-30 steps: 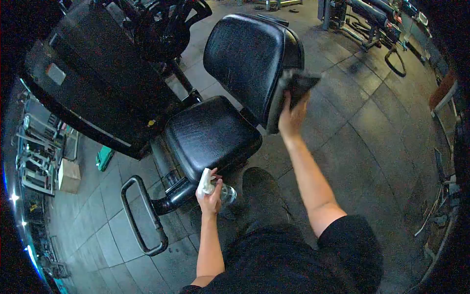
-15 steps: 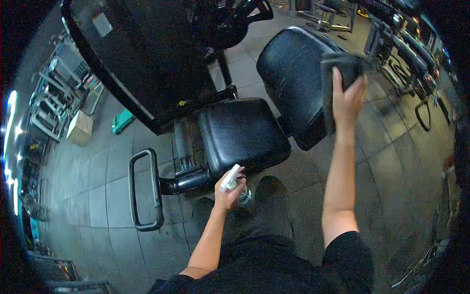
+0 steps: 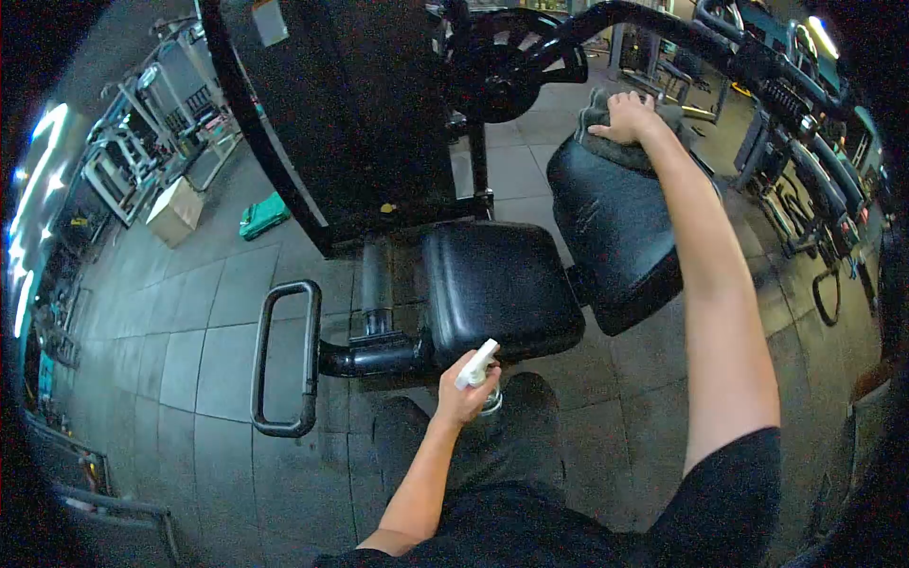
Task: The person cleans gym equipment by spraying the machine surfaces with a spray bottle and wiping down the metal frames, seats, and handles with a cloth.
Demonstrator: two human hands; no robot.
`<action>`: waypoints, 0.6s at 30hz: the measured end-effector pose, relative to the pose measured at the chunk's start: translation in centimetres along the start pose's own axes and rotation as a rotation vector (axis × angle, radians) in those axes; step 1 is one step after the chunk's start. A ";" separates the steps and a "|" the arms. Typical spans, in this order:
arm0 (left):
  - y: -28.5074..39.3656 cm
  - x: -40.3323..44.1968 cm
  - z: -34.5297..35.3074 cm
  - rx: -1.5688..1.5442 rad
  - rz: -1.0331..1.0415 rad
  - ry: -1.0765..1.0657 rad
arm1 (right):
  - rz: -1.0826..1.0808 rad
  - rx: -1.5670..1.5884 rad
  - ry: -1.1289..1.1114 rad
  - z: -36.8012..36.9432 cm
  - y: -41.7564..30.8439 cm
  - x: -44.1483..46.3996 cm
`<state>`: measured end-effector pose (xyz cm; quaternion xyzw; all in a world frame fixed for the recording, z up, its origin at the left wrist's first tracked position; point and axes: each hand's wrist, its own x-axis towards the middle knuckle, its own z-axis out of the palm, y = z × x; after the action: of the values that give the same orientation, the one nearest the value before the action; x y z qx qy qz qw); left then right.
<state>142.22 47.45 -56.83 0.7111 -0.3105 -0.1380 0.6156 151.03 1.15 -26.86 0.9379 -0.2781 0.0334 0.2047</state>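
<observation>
My left hand (image 3: 461, 393) is wrapped round a clear spray bottle with a white nozzle (image 3: 478, 365), just in front of the black padded seat (image 3: 502, 289). At the top of the black backrest (image 3: 611, 218), my right hand (image 3: 627, 118) presses a dark grey cloth (image 3: 597, 123) against the upper edge. The cloth is bunched under the fingers and drapes over the pad. Part of the backrest's right side is hidden behind my right forearm.
A looped metal handle (image 3: 308, 360) juts out left of the seat. The machine's tall black housing (image 3: 350, 123) stands behind it. On the floor lie a green item (image 3: 264, 216) and a pale box (image 3: 175, 212). Other gym machines (image 3: 142, 142) line the left.
My right hand and the cloth have moved from the backrest's right side to its top edge. The view has shifted, bringing more of the machine's upper frame in. My left hand still holds the bottle.
</observation>
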 end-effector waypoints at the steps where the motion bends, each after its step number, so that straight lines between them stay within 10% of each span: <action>1: -0.1 0.0 0.1 0.017 -0.012 -0.001 | -0.049 -0.019 0.001 0.2 -0.7 0.8; 15: 1.9 0.0 0.5 0.113 0.102 0.064 | -0.688 -0.635 -0.048 16.8 -16.6 -0.9; 18: 1.5 0.5 0.3 0.121 0.145 0.048 | -0.479 -0.117 -0.074 18.5 -17.8 -3.4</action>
<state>142.03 46.84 -55.31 0.7260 -0.3538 -0.0569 0.5870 156.74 8.99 -50.88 0.9642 -0.0564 -0.0665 0.2505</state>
